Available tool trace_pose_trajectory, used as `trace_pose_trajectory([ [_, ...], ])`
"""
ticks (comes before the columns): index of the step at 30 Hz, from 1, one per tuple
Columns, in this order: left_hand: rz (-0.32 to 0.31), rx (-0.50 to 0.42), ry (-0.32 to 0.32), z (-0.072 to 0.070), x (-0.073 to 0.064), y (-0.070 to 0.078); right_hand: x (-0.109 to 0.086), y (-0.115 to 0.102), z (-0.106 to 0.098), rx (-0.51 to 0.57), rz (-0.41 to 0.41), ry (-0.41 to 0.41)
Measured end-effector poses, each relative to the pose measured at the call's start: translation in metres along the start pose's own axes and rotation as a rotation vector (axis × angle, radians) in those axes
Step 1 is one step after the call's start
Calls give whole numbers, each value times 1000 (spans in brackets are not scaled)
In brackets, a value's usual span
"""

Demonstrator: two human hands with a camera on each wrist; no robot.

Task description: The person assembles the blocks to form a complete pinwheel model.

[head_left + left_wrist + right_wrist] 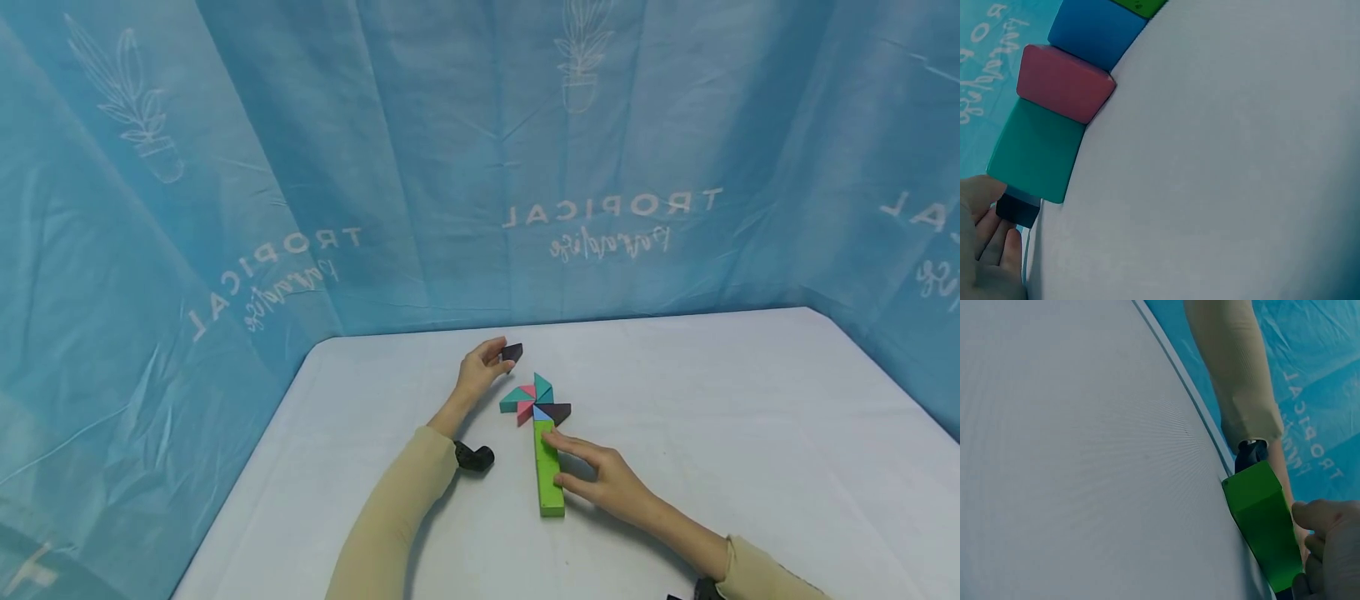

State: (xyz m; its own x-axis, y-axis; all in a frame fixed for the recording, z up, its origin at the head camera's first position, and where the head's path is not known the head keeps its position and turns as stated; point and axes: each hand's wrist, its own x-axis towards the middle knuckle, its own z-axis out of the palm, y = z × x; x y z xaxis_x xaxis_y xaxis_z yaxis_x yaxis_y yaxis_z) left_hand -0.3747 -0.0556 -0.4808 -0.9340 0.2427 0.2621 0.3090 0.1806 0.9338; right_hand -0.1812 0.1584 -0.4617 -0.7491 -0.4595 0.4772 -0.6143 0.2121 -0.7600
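Observation:
My left hand (480, 371) pinches a small black block (513, 353) between thumb and fingers, beyond the pinwheel shape. That black block (1018, 207) shows behind a teal block (1038, 150) in the left wrist view. The pinwheel is made of teal blocks (514, 398), pink blocks (524, 410), a blue triangle (542, 413) and a dark block (555, 412). Below it runs a straight stem of green blocks (549, 471). My right hand (607, 479) rests at the stem's right side, fingers relaxed and spread, index fingertip near its upper end, thumb at its lower side.
All the blocks lie on a white-covered table (712, 417). Blue printed curtains (450, 167) hang behind it and at both sides. A black wrist device (476, 457) sits at the left sleeve's cuff, over the table left of the green stem.

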Motion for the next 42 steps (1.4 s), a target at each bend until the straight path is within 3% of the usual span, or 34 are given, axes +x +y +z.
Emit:
trace_pose_trajectory([
  [2, 21, 2, -7, -1, -4, 9, -2, 10, 2, -16, 2, -1],
  [7, 48, 97, 20, 1, -4, 8, -7, 36, 7, -45, 10, -6],
  [9, 40, 146, 46, 2, -1, -1, -7, 36, 6, -43, 19, -11],
  [13, 26, 190, 69, 2, -2, 1, -7, 34, 6, -47, 25, -15],
  [24, 10, 184, 136, -1, 0, 2, -6, 33, 7, -49, 19, -12],
  [35, 119, 196, 134, 0, -5, 44, -7, 33, 5, -38, 53, -18],
  [42, 133, 178, 109, 9, -20, 70, -8, 33, 5, -44, 41, -23],
])
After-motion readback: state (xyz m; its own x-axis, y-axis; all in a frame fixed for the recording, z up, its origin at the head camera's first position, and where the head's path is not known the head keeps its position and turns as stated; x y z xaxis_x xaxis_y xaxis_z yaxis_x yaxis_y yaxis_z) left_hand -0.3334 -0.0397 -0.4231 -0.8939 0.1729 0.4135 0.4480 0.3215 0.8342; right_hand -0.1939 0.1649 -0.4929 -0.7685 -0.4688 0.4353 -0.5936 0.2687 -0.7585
